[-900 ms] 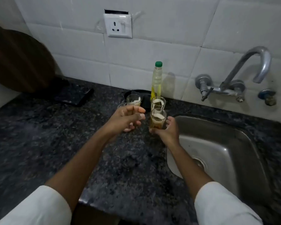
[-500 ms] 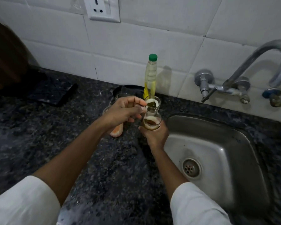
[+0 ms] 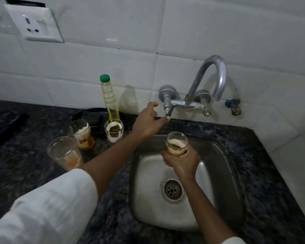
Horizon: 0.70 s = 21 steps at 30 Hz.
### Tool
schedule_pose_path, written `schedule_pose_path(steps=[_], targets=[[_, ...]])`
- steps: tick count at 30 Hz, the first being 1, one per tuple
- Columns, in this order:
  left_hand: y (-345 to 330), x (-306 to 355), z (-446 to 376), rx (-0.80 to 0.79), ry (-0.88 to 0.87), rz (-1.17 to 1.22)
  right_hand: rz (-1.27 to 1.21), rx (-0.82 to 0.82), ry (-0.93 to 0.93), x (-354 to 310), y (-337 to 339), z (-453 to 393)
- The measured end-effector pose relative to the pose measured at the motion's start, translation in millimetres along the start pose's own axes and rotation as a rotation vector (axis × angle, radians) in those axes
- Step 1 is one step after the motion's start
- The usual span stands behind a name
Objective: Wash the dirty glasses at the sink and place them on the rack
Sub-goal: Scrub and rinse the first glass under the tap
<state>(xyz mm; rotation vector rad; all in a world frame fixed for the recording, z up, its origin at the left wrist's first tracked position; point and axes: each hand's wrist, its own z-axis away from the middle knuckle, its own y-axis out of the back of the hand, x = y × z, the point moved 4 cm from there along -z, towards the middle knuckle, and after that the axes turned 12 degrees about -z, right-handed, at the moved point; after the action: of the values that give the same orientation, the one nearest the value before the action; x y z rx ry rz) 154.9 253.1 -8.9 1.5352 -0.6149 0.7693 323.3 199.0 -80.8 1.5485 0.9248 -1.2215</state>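
Glass [image 3: 176,143] with brown dregs has come off the counter and now hangs over the steel sink [image 3: 218,173], gripped round its base by the right hand [image 3: 180,160]. At ten o'clock from it the left hand [image 3: 148,120], fingers spread, has reached the tap lever [image 3: 169,110], fingertip touching; rinsing looks ready to begin. Three dirty glasses [image 3: 114,130] wait at nine o'clock.
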Motion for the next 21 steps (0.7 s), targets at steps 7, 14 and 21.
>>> schedule_pose_path(steps=[7, 14, 21], targets=[[-22, 23, -31, 0.179, 0.148, -0.096, 0.074, 0.071, 0.006, 0, 53, -19], [-25, 22, -36, 0.241, 0.174, -0.073, -0.020, 0.046, 0.006, -4, 50, -31], [-30, 5, -44, 0.217, 0.197, 0.107, -0.050, 0.036, -0.018, -13, 43, -35]])
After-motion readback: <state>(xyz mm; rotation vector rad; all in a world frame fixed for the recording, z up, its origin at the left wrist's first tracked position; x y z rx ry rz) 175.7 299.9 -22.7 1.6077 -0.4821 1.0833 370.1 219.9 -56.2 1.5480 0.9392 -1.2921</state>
